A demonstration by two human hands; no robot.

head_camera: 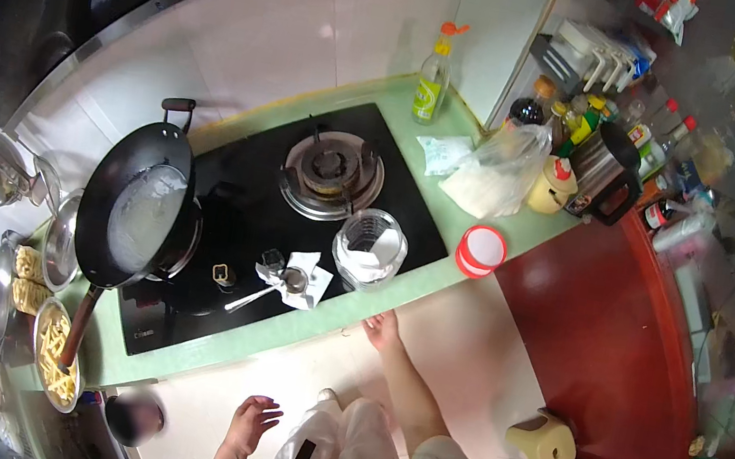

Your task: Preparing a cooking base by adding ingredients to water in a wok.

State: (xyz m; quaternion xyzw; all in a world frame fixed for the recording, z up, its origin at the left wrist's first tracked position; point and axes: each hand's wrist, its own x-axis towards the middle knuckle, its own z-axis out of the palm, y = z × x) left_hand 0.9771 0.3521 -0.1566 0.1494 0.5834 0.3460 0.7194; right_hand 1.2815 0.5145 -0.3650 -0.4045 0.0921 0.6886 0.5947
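My left hand (252, 425) hangs over the floor in front of the counter, fingers apart and holding nothing. Near the counter's front edge is my right hand (381, 331), also empty, with its fingers loosely spread. Just beyond it, a clear jar (370, 250) with white pieces inside stands on the black gas hob (258, 190). To the jar's left a metal spoon (293, 280) rests on crumpled white paper (310, 292). A black wok (142, 215) with whitish liquid in its bottom sits on the left burner, its wooden handle (79, 328) pointing over a bowl of pale cut strips (59, 354).
Right of the hob stand a red-rimmed container (481, 251), a plastic bag of white stuff (486, 183), an electric kettle (605, 170) and several bottles. An oil-type bottle (433, 81) stands by the wall. Noodle blocks (29, 280) lie left. A yellow stool (542, 445) is on the floor.
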